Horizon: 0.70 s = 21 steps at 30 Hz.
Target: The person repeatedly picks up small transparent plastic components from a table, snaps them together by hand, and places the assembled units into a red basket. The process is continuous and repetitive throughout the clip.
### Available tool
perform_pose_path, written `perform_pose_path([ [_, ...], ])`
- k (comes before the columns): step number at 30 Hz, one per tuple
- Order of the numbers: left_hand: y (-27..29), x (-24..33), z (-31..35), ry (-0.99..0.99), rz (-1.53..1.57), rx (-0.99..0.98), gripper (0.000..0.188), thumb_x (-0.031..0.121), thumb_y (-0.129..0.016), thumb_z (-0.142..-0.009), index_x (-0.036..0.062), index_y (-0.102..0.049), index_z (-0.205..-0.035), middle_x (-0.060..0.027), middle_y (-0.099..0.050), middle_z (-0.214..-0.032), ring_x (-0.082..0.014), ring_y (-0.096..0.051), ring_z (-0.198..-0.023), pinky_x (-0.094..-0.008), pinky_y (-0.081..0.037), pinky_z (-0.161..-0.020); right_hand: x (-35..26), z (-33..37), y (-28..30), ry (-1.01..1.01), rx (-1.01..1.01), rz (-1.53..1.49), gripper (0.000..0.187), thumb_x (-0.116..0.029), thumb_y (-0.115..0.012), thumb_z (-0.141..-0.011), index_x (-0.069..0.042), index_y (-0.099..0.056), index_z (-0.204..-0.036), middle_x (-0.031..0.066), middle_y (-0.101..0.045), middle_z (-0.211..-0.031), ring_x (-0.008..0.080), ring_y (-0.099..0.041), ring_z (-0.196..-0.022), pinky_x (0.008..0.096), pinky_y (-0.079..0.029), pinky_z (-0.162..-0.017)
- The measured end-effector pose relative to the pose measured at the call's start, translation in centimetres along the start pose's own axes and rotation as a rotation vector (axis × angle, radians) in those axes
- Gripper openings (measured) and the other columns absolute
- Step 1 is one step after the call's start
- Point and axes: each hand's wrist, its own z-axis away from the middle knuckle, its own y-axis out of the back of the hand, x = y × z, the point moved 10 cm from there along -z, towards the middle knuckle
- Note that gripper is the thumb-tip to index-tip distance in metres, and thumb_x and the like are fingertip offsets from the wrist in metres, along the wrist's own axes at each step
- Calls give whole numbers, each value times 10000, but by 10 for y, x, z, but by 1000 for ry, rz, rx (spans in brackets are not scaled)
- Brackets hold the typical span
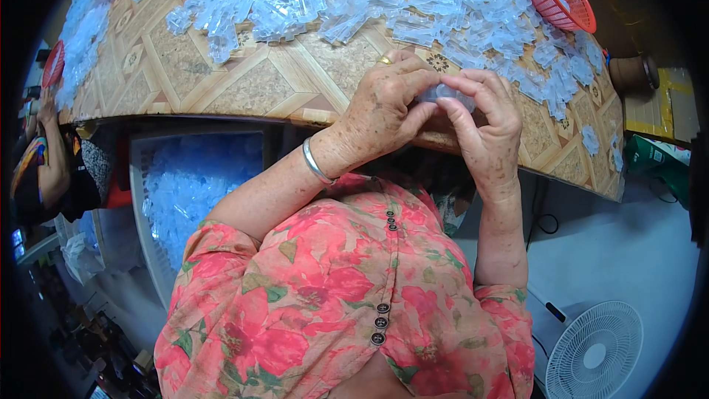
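Observation:
Both my hands meet over the near edge of the patterned table (295, 77), pinching a small clear plastic piece (446, 91) between them. My left hand (391, 100), with a ring and a silver bangle, grips it from the left with thumb and fingers. From the right, the thumb and fingertips of my right hand (489, 122) close on the same piece. Its exact shape is partly hidden by the fingers. Just beyond my hands lies a wide spread of loose clear plastic pieces (354, 0), many long and flat.
A red plastic basket (565, 11) with clear pieces stands at the far right. Below the table at left, a white crate (144, 214) holds many more pieces. Another person's arm (55, 170) shows at the far left. A white fan (594, 355) stands at lower right.

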Motion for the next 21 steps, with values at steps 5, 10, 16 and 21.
perform_pose_path([
  [5,-1,-2,1,5,13,-2,344,15,-758,-734,13,-680,-1068,-140,-664,-930,-327,-640,-873,-390,-521,-772,0,4,1,4,36,15,206,-72,-751,-798,-58,-731,-1003,89,-673,-978,280,-598,-919,390,-484,-816],
  [10,0,-1,2,-3,3,6,354,28,-766,-740,16,-683,-1083,-139,-666,-919,-320,-644,-867,-386,-527,-758,-5,7,-1,38,55,103,234,-85,-756,-802,-55,-732,-1032,91,-673,-1016,286,-607,-951,391,-489,-845],
  [16,11,12,3,-140,-87,123,402,64,-782,-759,22,-676,-1144,-142,-691,-990,-311,-658,-847,-371,-537,-717,-6,10,10,-6,80,92,401,-115,-769,-822,-66,-684,-1211,126,-659,-1103,293,-614,-1027,409,-498,-882],
  [21,20,2,11,133,-78,5,383,159,-754,-868,19,-656,-1211,-116,-708,-935,-196,-677,-713,-305,-534,-631,36,12,12,-384,-220,61,436,-324,-680,-941,-35,-639,-1266,100,-679,-786,285,-653,-742,400,-524,-690],
])
